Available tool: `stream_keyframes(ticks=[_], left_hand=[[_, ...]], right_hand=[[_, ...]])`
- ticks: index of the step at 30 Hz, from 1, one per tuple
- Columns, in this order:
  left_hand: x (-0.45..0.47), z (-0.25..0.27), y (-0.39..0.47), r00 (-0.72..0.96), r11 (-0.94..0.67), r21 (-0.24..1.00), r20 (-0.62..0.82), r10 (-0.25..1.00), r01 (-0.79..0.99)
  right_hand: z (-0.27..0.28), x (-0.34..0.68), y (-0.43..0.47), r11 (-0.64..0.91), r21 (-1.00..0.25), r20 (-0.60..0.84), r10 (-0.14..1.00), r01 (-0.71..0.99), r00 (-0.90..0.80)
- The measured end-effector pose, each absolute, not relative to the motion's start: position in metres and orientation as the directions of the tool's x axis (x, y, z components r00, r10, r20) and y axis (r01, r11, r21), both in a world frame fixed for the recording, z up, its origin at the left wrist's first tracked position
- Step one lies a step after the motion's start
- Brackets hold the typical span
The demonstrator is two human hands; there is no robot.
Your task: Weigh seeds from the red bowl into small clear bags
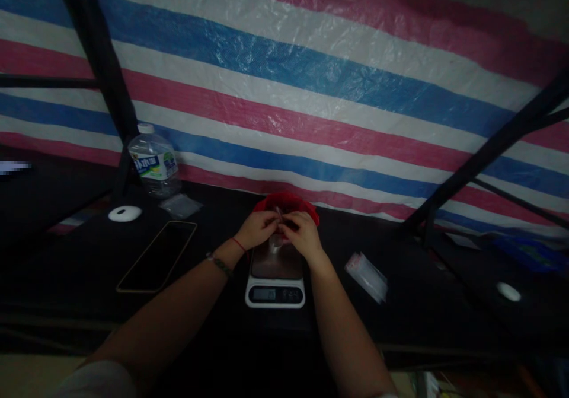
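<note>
My left hand (258,229) and my right hand (303,232) meet over the back of a digital scale (278,267), fingertips pinched together. Between them is a small clear plastic bag (279,213), partly hidden by the fingers. Just below the fingertips, a small clear, shiny piece (275,244) shows above the scale's dark plate; I cannot tell if it is part of the bag. Behind the hands stands a red bowl or bag (284,199), its contents hidden. The scale's display is lit, but its digits are too blurred to read.
On the black table lie a phone (157,257), a white oval object (125,213) and a clear packet (180,206) to the left. A large plastic bottle (154,164) stands behind them. Clear bags (367,276) lie right. Dark slanted posts flank the striped sheet (311,89).
</note>
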State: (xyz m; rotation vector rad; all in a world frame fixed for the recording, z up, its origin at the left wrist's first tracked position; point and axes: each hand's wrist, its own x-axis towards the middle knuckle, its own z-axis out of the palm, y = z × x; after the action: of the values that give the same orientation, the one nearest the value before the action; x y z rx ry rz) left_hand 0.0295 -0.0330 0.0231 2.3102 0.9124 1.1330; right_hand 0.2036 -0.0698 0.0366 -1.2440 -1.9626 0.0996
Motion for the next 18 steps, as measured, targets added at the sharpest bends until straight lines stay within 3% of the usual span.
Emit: stream_keyframes(ticks=[7, 18], left_hand=[[0.0297, 0.0192, -0.0309, 0.432, -0.742, 0.581, 0.605, 0.669, 0.335], [0.0293, 0.0222, -0.0336, 0.46, -0.801, 0.512, 0.656, 0.598, 0.312]], right_hand=[[0.0349, 0.2023, -0.0721, 0.524, -0.365, 0.588, 0.77, 0.769, -0.246], [0.0348, 0.2012, -0.0741, 0.568, -0.407, 0.607, 0.753, 0.715, -0.253]])
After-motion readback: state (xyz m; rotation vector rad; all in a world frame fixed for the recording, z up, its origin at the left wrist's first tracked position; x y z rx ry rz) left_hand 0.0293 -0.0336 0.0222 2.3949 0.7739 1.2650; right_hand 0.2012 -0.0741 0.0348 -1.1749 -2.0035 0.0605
